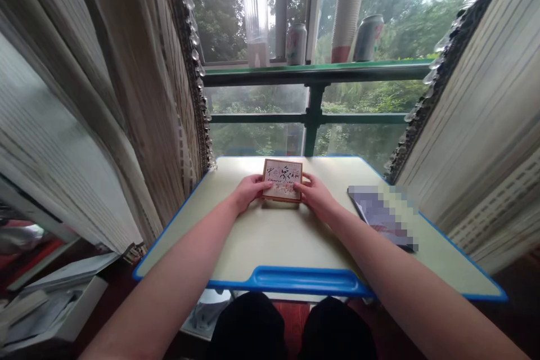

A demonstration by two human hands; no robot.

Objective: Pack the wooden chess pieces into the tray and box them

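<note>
Between my two hands is a small square Chinese chess box [282, 179], its printed lid facing me and its edges brown. My left hand [250, 190] grips the box's left side, thumb on the front. On the right side my right hand [314, 194] holds it the same way, thumb over the lower right of the lid. The box is tilted towards me over the far half of the pale desk [270, 242]; whether its lower edge touches the desktop I cannot tell. Fingers behind the box are hidden.
A dark-edged flat object [379, 216], partly blurred out, lies on the desk's right. A blue tray [307, 280] runs along the near edge. Cans [296, 45] and stacked cups [346, 11] stand on the window ledge. Curtains [143, 79] hang at both sides; an open box [63, 304] sits lower left.
</note>
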